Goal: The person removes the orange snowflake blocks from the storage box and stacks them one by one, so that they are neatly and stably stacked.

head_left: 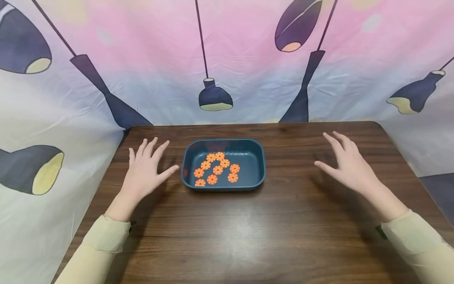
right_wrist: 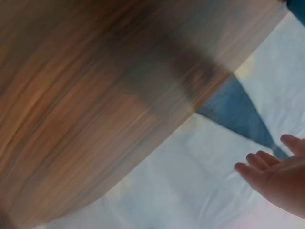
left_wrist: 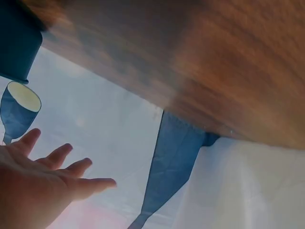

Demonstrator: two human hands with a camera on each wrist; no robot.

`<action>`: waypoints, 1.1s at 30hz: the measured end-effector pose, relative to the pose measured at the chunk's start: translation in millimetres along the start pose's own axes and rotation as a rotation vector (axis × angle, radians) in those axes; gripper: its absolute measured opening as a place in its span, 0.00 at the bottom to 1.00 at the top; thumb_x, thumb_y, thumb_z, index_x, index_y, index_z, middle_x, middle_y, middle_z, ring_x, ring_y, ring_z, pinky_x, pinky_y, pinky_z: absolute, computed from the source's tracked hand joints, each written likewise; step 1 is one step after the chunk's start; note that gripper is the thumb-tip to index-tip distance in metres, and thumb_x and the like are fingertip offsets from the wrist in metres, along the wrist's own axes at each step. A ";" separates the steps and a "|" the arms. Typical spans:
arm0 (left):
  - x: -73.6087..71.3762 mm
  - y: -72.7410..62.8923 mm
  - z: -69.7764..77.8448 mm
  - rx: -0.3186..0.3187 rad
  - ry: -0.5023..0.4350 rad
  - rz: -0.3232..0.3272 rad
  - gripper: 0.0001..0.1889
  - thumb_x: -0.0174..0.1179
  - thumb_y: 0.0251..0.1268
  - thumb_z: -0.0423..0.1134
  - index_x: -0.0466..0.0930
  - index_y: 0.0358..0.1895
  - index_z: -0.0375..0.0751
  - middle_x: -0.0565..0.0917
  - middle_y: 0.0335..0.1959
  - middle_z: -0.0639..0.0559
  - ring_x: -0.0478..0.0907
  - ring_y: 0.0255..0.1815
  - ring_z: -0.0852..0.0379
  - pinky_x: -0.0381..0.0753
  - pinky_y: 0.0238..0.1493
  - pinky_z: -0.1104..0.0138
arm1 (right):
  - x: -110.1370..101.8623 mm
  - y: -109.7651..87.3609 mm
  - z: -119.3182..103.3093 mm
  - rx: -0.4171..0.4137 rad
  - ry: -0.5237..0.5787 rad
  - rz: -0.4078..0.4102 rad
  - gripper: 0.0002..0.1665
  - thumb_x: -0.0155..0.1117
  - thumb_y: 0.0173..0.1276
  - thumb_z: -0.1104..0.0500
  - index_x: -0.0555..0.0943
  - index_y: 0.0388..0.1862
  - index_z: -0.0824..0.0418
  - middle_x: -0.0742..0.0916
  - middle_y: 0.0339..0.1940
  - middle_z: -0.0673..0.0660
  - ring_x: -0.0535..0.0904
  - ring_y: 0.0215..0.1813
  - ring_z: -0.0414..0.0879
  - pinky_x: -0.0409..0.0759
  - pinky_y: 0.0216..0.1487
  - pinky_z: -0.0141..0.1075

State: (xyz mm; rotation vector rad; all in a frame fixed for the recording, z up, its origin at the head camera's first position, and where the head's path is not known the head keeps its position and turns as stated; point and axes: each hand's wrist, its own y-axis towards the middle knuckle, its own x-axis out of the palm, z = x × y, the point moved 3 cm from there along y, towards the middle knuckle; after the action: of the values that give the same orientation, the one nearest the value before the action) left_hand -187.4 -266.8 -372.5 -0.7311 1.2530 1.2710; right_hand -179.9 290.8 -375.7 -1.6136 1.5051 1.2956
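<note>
A dark teal rectangular tray (head_left: 248, 161) with rounded corners sits toward the back of the table. Several flat orange flower-shaped pieces (head_left: 218, 170) are spread over its floor, mostly in the left and middle parts. My left hand (head_left: 143, 171) hovers left of the tray, fingers spread, its thumb tip near the rim. Well to the tray's right, my right hand (head_left: 349, 163) is held over the table with its fingers apart. Both hands hold nothing. In the left wrist view the tray's side (left_wrist: 19, 43) shows at the upper left, beyond the spread left hand (left_wrist: 43, 186).
The table (head_left: 227, 236) has a dark wood-grain top with rounded back corners. Behind it and along the left hangs a pink, blue and white cloth (head_left: 248, 59) printed with dark lamps. Light sleeves cover both forearms.
</note>
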 end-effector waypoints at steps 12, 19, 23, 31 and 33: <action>19.9 2.2 0.9 0.003 -0.248 0.014 0.38 0.68 0.72 0.55 0.69 0.80 0.43 0.67 0.80 0.33 0.61 0.81 0.28 0.61 0.76 0.30 | 20.6 35.0 -68.2 -0.167 0.309 0.192 0.36 0.75 0.69 0.63 0.75 0.74 0.65 0.79 0.70 0.67 0.74 0.72 0.65 0.70 0.73 0.62; 31.1 7.3 2.5 -0.028 -0.396 -0.063 0.36 0.68 0.75 0.51 0.68 0.79 0.41 0.70 0.78 0.35 0.65 0.80 0.32 0.64 0.77 0.34 | 38.8 56.0 -106.0 -0.205 0.455 0.168 0.31 0.77 0.68 0.65 0.79 0.69 0.63 0.84 0.65 0.63 0.79 0.68 0.60 0.75 0.71 0.55; 36.2 10.7 2.2 -0.074 -0.491 -0.098 0.35 0.68 0.75 0.47 0.68 0.79 0.40 0.70 0.77 0.34 0.68 0.78 0.32 0.68 0.75 0.35 | 50.9 65.3 -124.5 -0.211 0.527 0.104 0.29 0.77 0.68 0.65 0.81 0.67 0.62 0.86 0.63 0.61 0.82 0.66 0.57 0.77 0.71 0.55; 44.5 17.2 1.6 -0.127 -0.747 -0.173 0.33 0.66 0.76 0.37 0.66 0.79 0.36 0.74 0.74 0.31 0.75 0.73 0.33 0.77 0.72 0.49 | 76.3 82.9 -151.3 -0.222 0.680 -0.103 0.24 0.75 0.70 0.66 0.83 0.64 0.66 0.88 0.60 0.62 0.84 0.62 0.60 0.79 0.70 0.58; 46.9 18.4 2.0 -0.143 -0.820 -0.196 0.32 0.64 0.77 0.35 0.65 0.80 0.36 0.74 0.74 0.31 0.75 0.72 0.36 0.80 0.70 0.62 | 82.5 87.2 -155.2 -0.221 0.684 -0.155 0.23 0.75 0.71 0.66 0.83 0.63 0.67 0.89 0.59 0.62 0.84 0.61 0.61 0.80 0.69 0.57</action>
State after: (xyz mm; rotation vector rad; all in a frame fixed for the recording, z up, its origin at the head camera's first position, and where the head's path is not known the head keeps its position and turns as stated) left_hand -211.7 -247.5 -412.3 -0.3448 0.4174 1.3044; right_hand -231.5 101.5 -376.8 -2.4338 1.5934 0.8815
